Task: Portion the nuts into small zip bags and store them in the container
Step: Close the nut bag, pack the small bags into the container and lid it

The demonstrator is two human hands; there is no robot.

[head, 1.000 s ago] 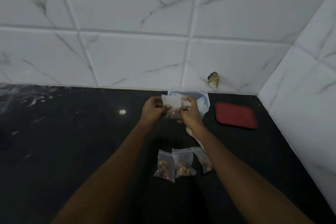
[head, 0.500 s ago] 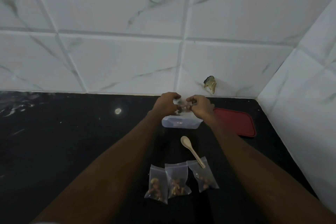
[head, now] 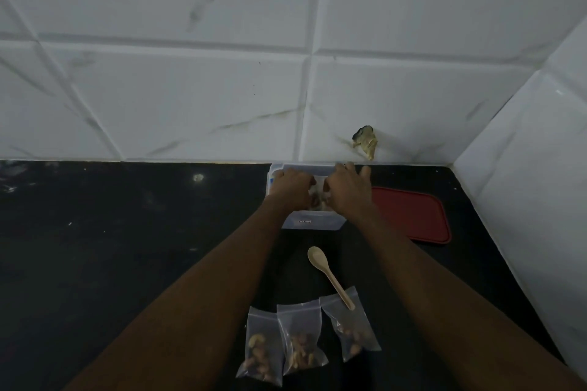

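Left hand (head: 293,187) and right hand (head: 347,190) curl, pinching a crinkled clear zip bag (head: 318,192) over the translucent container (head: 313,224) at the countertop's (head: 127,247) back edge.

I can make out just one printed item: a small rectangular label (head: 305,221) with a dark border, on the near outer wall of the clear container (head: 328,224). Its characters are too small and blurred for me to read. A blue mark (head: 271,181) sits at the container's left rim, and I cannot tell whether it carries lettering. No text is legible to me.
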